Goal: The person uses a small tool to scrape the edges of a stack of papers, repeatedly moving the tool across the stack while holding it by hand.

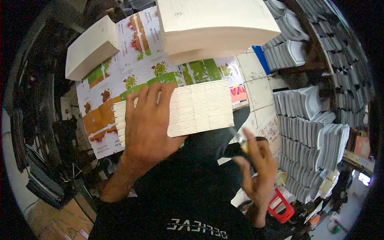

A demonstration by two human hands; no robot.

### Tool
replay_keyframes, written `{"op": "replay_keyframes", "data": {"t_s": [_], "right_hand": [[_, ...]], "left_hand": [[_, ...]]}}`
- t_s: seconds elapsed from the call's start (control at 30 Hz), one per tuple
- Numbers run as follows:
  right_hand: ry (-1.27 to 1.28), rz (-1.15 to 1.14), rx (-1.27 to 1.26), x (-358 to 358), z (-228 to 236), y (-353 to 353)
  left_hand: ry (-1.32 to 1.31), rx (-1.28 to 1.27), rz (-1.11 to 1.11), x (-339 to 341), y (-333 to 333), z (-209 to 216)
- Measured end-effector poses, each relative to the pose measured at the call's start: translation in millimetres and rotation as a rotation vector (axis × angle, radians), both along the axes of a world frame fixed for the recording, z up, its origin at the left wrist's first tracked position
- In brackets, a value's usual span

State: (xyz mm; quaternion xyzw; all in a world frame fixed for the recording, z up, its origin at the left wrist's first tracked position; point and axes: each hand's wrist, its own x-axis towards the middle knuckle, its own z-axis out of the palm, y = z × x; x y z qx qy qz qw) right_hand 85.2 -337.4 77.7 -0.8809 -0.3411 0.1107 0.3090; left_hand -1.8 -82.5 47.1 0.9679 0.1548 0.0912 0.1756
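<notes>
A cream stack of folded paper sections point(200, 106) lies across the near part of the table, its many layered edges turned up. My left hand point(150, 116) grips it across its left half, with the fingers over the far side and the thumb along the near side. To the right of the stack, my right hand point(260, 172) is raised and blurred by motion. Between its thumb and fingers is a small shiny piece with a yellowish part point(242, 141); its kind is too smeared to make out.
Printed sheets point(138, 78) cover the table. A large cream paper block point(216, 36) stands at the far side, a smaller paper block point(92, 50) at the far left. Piles of grey-white paper sections point(300, 138) line the right. A red plastic stool point(281, 206) is at lower right.
</notes>
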Motion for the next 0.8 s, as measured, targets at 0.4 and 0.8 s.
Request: {"op": "replay_keyframes", "data": {"t_s": [0.4,0.8], "right_hand": [[-0.198,0.260,-0.134,12.2,-2.1,9.9],[-0.243,0.224,-0.165,8.2,5.8,19.0]], "left_hand": [[-0.004,0.030,-0.005,-0.8,-1.0,-0.5],[-0.026,0.024,-0.004,0.0,-0.5,-1.8]]}}
